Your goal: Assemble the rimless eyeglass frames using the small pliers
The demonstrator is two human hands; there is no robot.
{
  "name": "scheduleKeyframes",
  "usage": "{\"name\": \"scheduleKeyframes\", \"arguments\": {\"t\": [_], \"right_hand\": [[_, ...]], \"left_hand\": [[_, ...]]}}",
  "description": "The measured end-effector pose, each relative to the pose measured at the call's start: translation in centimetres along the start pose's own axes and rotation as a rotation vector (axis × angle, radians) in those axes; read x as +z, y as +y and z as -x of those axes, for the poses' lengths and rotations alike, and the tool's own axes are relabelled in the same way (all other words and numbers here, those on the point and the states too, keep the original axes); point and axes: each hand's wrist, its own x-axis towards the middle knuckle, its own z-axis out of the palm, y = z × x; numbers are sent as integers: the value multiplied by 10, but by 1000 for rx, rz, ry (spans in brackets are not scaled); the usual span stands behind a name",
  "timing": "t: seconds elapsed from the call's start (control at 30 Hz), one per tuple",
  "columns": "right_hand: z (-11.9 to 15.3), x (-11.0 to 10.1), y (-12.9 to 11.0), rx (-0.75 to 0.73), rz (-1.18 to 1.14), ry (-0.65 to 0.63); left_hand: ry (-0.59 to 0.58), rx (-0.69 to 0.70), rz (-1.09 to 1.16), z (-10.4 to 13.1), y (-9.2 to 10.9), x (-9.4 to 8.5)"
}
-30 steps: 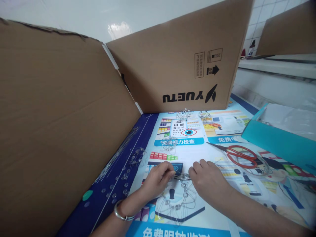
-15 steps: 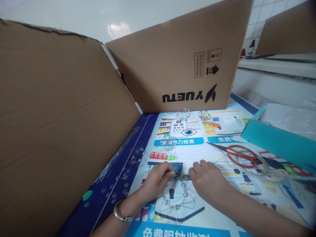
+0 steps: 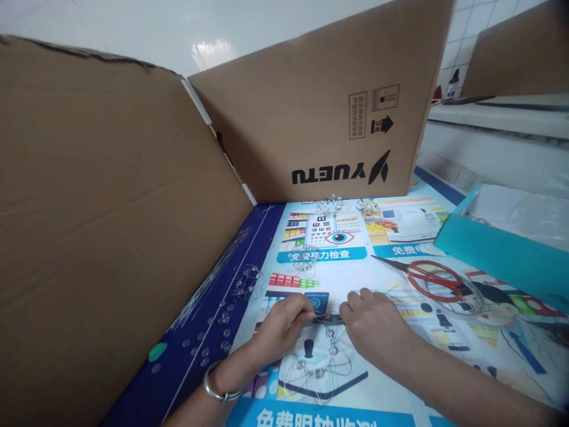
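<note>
My right hand (image 3: 371, 320) is wrapped round a pair of pliers (image 3: 329, 319), whose dark jaws point left. At the jaws' tip, my left hand (image 3: 288, 320) pinches a thin wire too fine to follow fully. Below both hands hangs or lies a ring of wire loops strung with clear beads (image 3: 319, 372); whether it rests on the printed sheet I cannot tell. My left wrist bears a silver bangle (image 3: 213, 382). The pliers' handles are hidden inside my right hand.
Red-handled scissors (image 3: 433, 280) lie right of my hands, before a teal box (image 3: 498, 255). Loose clear beads (image 3: 226, 333) and cut wires (image 3: 208, 279) lie at left. More beaded wire pieces (image 3: 329, 206) sit farther back. Cardboard panels (image 3: 320, 118) stand behind and at left.
Almost nothing differs. My left fingers have shifted very slightly at the pliers' tip, and both hands keep their places.
</note>
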Motion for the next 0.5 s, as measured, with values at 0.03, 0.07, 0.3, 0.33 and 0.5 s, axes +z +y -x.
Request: {"name": "scheduleKeyframes", "arguments": {"t": [0.03, 0.07, 0.3, 0.33, 0.5], "right_hand": [[0, 0, 0, -1, 0, -3], [0, -1, 0, -3, 0, -6], [1, -2, 0, 9, 1, -29], [0, -3, 0, 8, 0, -31], [-2, -7, 0, 13, -18, -55]], "left_hand": [[-3, 14, -1, 0, 0, 0], [-4, 29, -2, 0, 0, 0], [6, 69, -18, 1, 3, -1], [13, 68, -21, 1, 3, -1], [54, 40, -29, 0, 6, 0]]}}
